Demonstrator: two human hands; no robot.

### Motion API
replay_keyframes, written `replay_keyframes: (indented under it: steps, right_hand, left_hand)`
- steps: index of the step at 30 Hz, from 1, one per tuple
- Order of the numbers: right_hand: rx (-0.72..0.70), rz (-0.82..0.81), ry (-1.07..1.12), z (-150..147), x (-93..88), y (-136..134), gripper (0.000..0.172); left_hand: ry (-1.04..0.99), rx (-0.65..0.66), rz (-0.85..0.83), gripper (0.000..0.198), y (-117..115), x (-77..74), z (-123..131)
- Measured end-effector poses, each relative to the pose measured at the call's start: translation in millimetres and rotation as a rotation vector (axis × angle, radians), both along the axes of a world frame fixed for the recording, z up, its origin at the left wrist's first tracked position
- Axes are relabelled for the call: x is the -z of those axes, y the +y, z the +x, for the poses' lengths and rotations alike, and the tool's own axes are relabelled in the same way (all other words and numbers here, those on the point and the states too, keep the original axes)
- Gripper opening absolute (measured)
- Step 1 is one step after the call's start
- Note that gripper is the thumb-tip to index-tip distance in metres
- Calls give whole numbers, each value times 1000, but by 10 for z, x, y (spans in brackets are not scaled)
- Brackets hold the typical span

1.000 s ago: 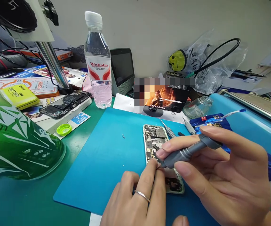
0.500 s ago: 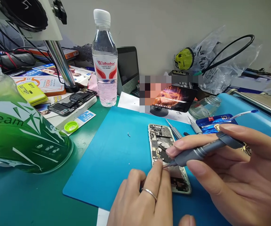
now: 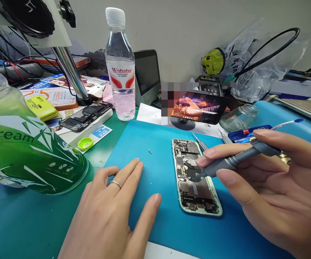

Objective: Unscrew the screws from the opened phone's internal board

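An opened smartphone [image 3: 195, 190] lies on the blue mat [image 3: 158, 216], its inner boards and parts bare. My right hand [image 3: 269, 180] grips a grey precision screwdriver [image 3: 231, 163] between thumb and fingers. The driver slants down to the left, its tip over the middle of the phone; whether it touches cannot be told. To the left of the phone, my left hand [image 3: 109, 205] rests over the mat, a ring on one finger, fingers stretched out and thumb apart, holding nothing. Tiny loose parts [image 3: 150, 151] lie on the mat beyond its fingertips.
A green bottle [image 3: 36, 144] stands close on the left, a water bottle [image 3: 121, 72] behind the mat. Another screwdriver [image 3: 200, 141] lies past the phone. Further back are a lit screen [image 3: 198, 108], a glass jar [image 3: 239, 117] and a microscope stand [image 3: 69, 72].
My left hand has left the phone and moved left onto the mat, its fingers spreading. My right hand still holds the screwdriver over the phone. The view has shifted slightly.
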State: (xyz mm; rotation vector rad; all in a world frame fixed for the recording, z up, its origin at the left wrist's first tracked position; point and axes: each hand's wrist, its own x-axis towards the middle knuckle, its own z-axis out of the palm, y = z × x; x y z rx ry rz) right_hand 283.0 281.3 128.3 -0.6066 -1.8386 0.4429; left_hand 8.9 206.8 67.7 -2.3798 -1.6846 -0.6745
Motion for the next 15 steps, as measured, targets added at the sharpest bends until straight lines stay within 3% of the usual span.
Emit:
replay_keyframes:
  steps: [9,15]
  right_hand:
    - [30,20,-53,34,44,17,89]
    - [4,19,-41,13,54,44,88]
  left_hand:
    - [109,29,-13,59,5,42,-16]
    - [5,10,0,54,-45,-37,56]
